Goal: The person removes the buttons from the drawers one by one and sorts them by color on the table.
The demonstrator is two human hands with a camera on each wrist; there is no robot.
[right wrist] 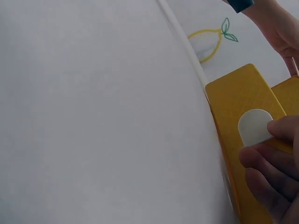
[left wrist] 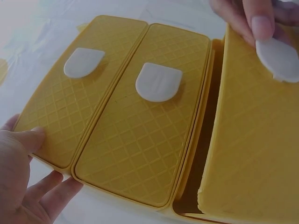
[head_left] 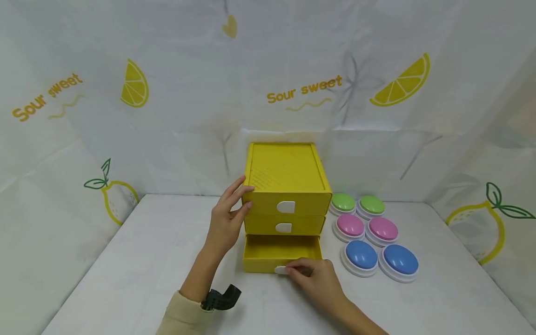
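Note:
A yellow three-drawer cabinet [head_left: 289,167] stands on the white table, its bottom drawer [head_left: 259,265] pulled out and the upper two closed. My right hand [head_left: 316,279] pinches the white handle [right wrist: 254,127] of the bottom drawer between thumb and fingers. In the left wrist view, the right hand's fingertips lie over that handle [left wrist: 279,60]. At the cabinet's upper left front corner, my left hand [head_left: 226,221] rests with fairly straight fingers. Its thumb [left wrist: 33,139] touches the top drawer's front [left wrist: 88,93], while other fingers touch the side.
Right of the cabinet are several round push buttons in white bases: green [head_left: 371,204], pink [head_left: 383,228] and blue [head_left: 400,259]. A white cloth backdrop [head_left: 188,139] with lemon prints hangs close behind the cabinet. A black strap piece [head_left: 222,298] sits on the left wrist.

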